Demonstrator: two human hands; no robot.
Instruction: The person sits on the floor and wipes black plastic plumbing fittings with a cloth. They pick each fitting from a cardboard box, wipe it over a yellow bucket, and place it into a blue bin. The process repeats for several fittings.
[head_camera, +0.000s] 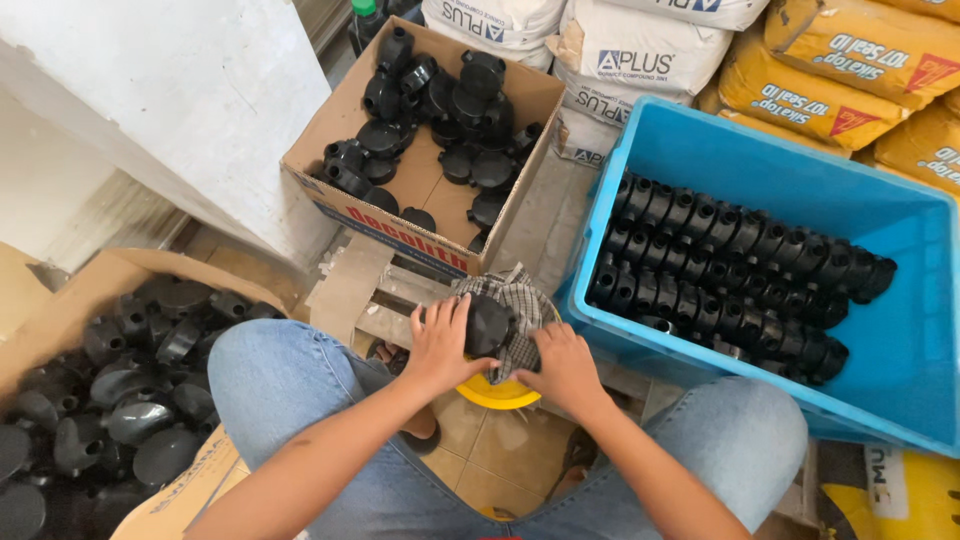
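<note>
Black plastic fitting (489, 324) held between both hands, over checked cloth (520, 300) on yellow bowl (497, 394). Left hand (441, 343) curled around fitting's left side; right hand (563, 364) pressed on cloth, just right of fitting. Left hand nearer. Long axis not discernible.

White wall (150, 90) at left; beige tiled floor (500, 450); stacked white and yellow sacks (850, 80) behind; daylight.
</note>
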